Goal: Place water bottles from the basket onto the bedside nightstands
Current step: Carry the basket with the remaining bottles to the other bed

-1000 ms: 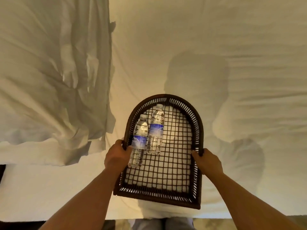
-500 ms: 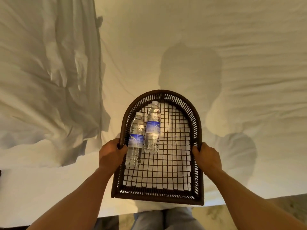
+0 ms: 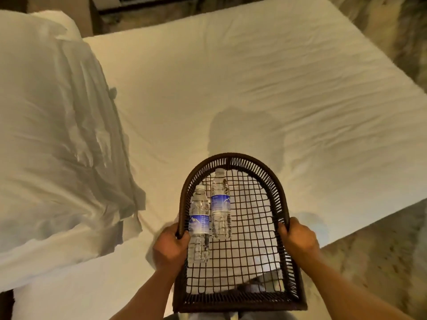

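Note:
I hold a dark brown wicker basket (image 3: pixel 280 195) with an arched far end and an open mesh floor, above the near edge of a white bed. My left hand (image 3: pixel 169 247) grips its left rim and my right hand (image 3: pixel 298 239) grips its right rim. Two clear water bottles with blue labels lie side by side on the mesh at the left: the nearer bottle (image 3: pixel 199 224) lies right by my left fingers, the farther bottle (image 3: pixel 220 204) lies just right of it. No nightstand is clearly in view.
White pillows (image 3: pixel 53 139) are piled at the left on the bed sheet (image 3: pixel 231 84). Patterned carpet (image 3: pixel 381 255) shows at the right and beyond the bed's far edge. Dark furniture (image 3: pixel 111 10) stands at the top left.
The view has pulled back and up, showing the whole bed and the carpet. The basket stays in both hands; the bottles have shifted little.

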